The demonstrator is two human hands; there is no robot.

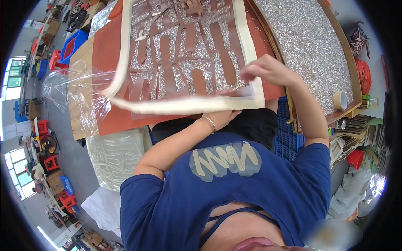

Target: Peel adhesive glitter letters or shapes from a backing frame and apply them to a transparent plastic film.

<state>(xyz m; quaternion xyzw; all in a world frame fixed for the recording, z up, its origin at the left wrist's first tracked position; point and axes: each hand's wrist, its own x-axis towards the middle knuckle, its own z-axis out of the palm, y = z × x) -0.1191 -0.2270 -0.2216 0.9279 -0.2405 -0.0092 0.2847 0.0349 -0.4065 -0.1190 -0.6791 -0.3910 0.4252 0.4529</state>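
In front of me lies a clear sheet with a cream border [246, 37], over glitter and long brown cut-out shapes [166, 62]. Its front border is lifted and wavy, blurred toward the left. My left hand [222, 119], a bracelet on its wrist, grips this front border near the right corner; its fingers pass under the border and show faintly through the film. My right hand [270, 70] hovers over the right border with curled, closed fingers. Its fingertips are blurred, and whatever they hold is hidden. A reddish-brown board [108, 46] lies under the sheet.
Right of the sheet stands a wide tray of silver glitter [310, 50] with a wooden rim; a tape roll [340, 100] sits at its near corner. Crumpled clear film [83, 90] hangs at the left. Below it is a plastic-wrapped stack [117, 154]. Blue crates [287, 125] stand beside my leg.
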